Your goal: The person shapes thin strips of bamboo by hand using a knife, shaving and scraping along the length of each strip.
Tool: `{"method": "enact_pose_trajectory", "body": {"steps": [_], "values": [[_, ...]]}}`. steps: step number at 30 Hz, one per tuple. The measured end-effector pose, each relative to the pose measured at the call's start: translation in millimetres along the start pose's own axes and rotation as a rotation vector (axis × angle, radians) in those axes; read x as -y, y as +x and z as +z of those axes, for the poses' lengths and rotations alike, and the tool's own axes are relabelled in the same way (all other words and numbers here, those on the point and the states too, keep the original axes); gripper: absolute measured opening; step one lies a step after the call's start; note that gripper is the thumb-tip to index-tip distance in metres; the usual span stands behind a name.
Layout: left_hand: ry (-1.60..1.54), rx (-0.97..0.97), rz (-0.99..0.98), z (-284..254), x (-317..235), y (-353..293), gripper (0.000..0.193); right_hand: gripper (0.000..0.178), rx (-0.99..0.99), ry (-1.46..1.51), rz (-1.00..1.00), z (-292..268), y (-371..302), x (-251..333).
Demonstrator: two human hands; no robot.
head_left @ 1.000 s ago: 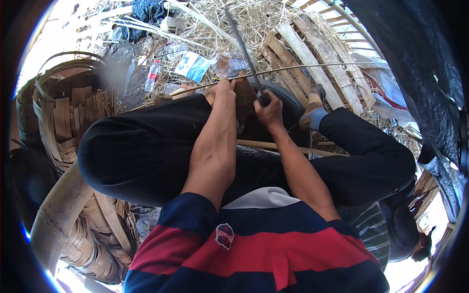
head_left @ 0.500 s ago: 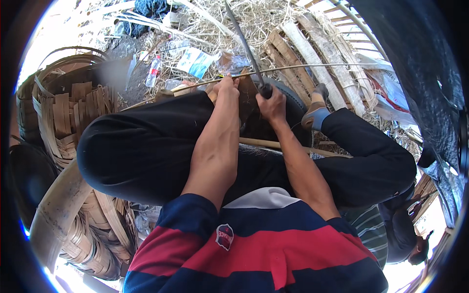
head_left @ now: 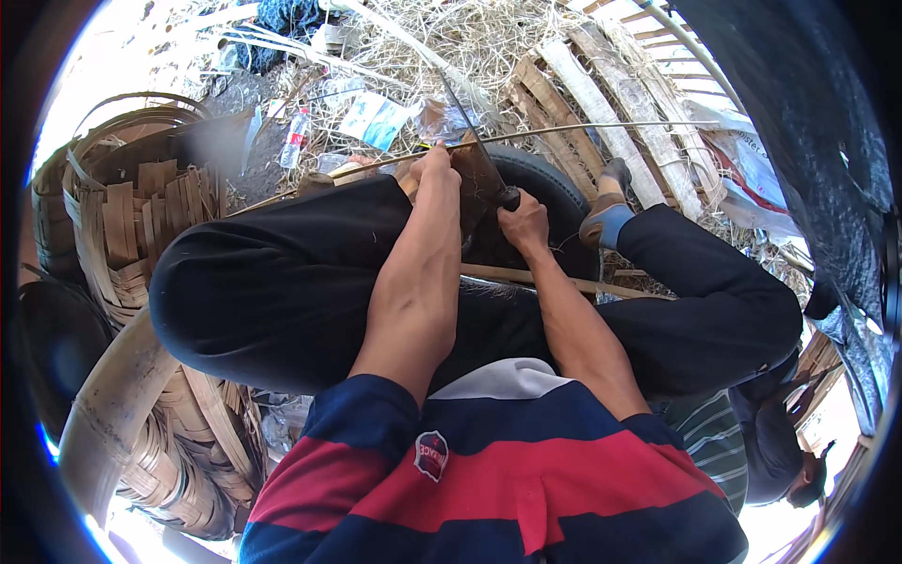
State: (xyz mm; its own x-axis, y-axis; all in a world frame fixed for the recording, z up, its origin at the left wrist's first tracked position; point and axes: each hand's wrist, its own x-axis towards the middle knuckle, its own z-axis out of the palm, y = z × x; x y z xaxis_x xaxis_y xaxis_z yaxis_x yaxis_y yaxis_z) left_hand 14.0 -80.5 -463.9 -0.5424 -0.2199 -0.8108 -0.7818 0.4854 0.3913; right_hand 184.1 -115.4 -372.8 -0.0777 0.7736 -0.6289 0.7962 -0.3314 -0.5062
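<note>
My right hand is closed around the dark handle of a long knife. Its narrow blade points away from me and crosses a thin bamboo strip. That strip runs from beside my left thigh out to the far right. My left hand pinches the strip just left of the blade, its fingers partly hidden behind the wrist. Below the crossing, between my hands, is a brown flat piece, material unclear. Behind it lies a black tyre.
Woven bamboo baskets stand at my left, beside a thick bamboo pole. Wooden slats lie ahead right. Straw, a plastic bottle and wrappers litter the ground. A dark tarp hangs at right; another person is behind it.
My right hand has drawn the knife back toward me and slightly down, and the blade now appears thinner, turned more edge-on. My left hand has hardly moved.
</note>
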Motion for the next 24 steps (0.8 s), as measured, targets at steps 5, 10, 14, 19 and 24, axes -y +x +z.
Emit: {"method": "enact_pose_trajectory", "body": {"steps": [5, 10, 14, 19, 24], "values": [[-0.085, -0.025, -0.040, 4.5, -4.3, -15.3, 0.031, 0.024, -0.192, 0.192, -0.213, -12.4, 7.5, 31.6], [-0.033, -0.015, -0.055, 3.2, -2.2, 2.1, 0.033, 0.025, -0.112, 0.289, -0.229, -10.5, -0.1, 27.7], [0.033, 0.025, 0.008, 2.9, 0.6, 4.5, 0.034, 0.028, -0.032, 0.016, 0.020, 0.7, -2.2, 3.3], [-0.043, -0.053, -0.019, 7.2, -3.2, -10.5, 0.033, 0.027, -0.108, 0.088, -0.133, -7.3, 10.3, 27.4], [-0.039, -0.059, -0.006, 1.5, -7.0, -16.6, 0.030, 0.017, -0.229, 0.300, -0.386, -17.6, 3.3, 51.4]]}}
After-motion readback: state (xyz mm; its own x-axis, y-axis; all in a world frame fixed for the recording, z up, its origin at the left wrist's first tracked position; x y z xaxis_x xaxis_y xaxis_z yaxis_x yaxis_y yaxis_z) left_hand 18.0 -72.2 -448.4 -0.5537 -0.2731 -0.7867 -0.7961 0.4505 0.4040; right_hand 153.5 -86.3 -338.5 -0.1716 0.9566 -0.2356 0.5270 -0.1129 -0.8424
